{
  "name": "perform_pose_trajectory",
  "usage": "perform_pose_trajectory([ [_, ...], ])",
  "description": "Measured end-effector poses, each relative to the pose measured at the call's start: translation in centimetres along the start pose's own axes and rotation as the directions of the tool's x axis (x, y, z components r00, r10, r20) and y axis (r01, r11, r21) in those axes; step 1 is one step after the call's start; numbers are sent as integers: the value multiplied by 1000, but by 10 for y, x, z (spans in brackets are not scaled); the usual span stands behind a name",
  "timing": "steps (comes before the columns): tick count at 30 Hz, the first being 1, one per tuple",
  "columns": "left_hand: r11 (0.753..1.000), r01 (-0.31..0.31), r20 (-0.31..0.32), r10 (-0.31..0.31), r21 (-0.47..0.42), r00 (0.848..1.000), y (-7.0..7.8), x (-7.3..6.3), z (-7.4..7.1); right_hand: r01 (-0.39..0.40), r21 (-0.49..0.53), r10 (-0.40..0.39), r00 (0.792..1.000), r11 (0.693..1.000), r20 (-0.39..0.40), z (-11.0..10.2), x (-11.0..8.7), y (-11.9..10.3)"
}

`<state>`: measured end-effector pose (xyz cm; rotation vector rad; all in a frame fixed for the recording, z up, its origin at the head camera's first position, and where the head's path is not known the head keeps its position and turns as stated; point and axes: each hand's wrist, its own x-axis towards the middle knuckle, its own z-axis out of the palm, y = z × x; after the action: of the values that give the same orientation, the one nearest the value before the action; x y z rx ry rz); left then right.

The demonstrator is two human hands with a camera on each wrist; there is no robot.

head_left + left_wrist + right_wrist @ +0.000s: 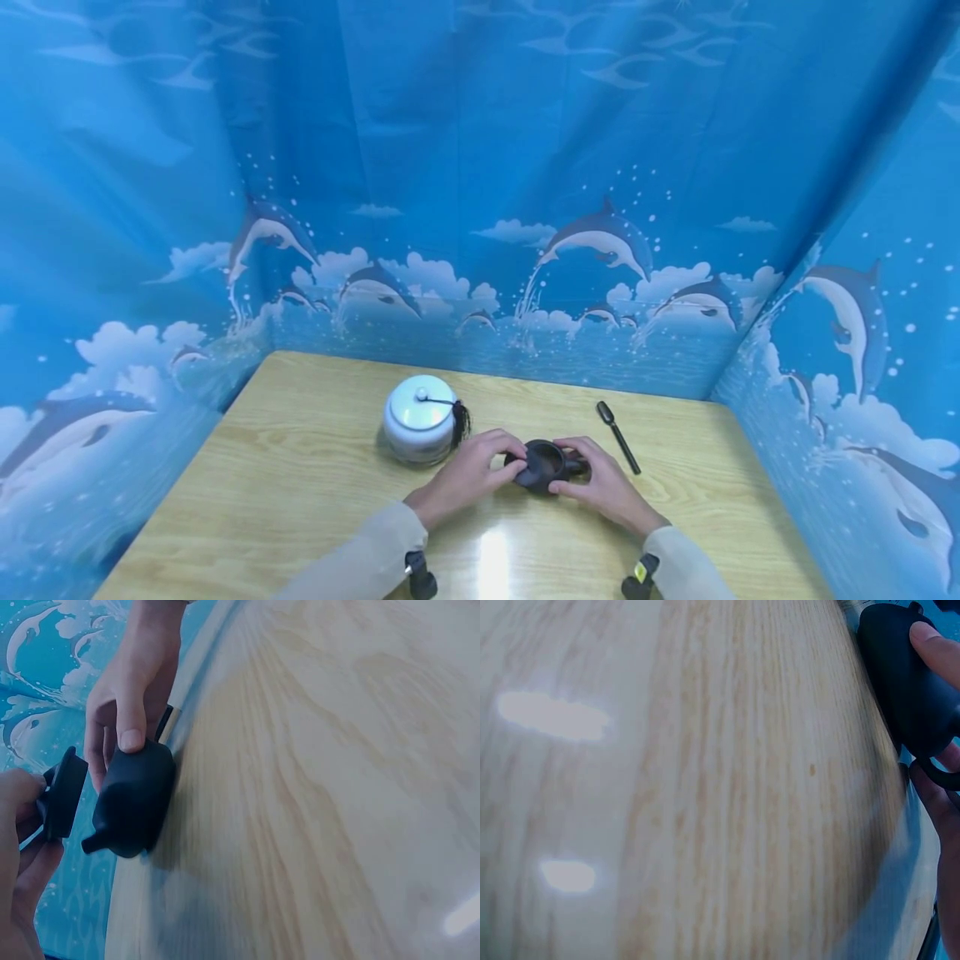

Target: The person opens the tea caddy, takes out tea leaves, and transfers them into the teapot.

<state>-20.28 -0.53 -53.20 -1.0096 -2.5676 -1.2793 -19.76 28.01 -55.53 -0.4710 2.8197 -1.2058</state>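
Note:
A small black teapot (553, 461) stands uncovered on the wooden table, its open mouth facing up. My right hand (602, 485) grips it from the right, thumb on the near side of the body and fingers round the far side by the handle (941, 777). In the left wrist view its short spout (95, 843) points away from that hand. My left hand (477, 467) pinches the teapot's black lid (67, 793) between thumb and fingers. The lid is tilted on edge beside the pot, apart from it in the left wrist view.
A pale lidded ceramic jar (418, 429) with a black tassel (461, 423) stands left of my left hand. Right of the teapot lies a black scoop (619, 438). Blue dolphin-print curtains (465, 208) enclose the table (300, 467) at the back and sides.

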Motion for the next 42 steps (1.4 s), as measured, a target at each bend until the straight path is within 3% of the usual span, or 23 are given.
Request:
perform_pose_trajectory([
  [6, 1000, -29, 9, 29, 10, 1000, -7, -14, -9, -7, -9, 7, 1000, 1000, 1, 0, 0, 0],
  [22, 997, -47, 132, 39, 60, 991, -40, -39, -22, 4, -1, -4, 1000, 1000, 4, -1, 0, 2],
  [42, 990, -126, 101, 119, 67, 988, -56, -53, -25, -44, 26, 44, 999, 999, 17, -2, -1, -3],
])
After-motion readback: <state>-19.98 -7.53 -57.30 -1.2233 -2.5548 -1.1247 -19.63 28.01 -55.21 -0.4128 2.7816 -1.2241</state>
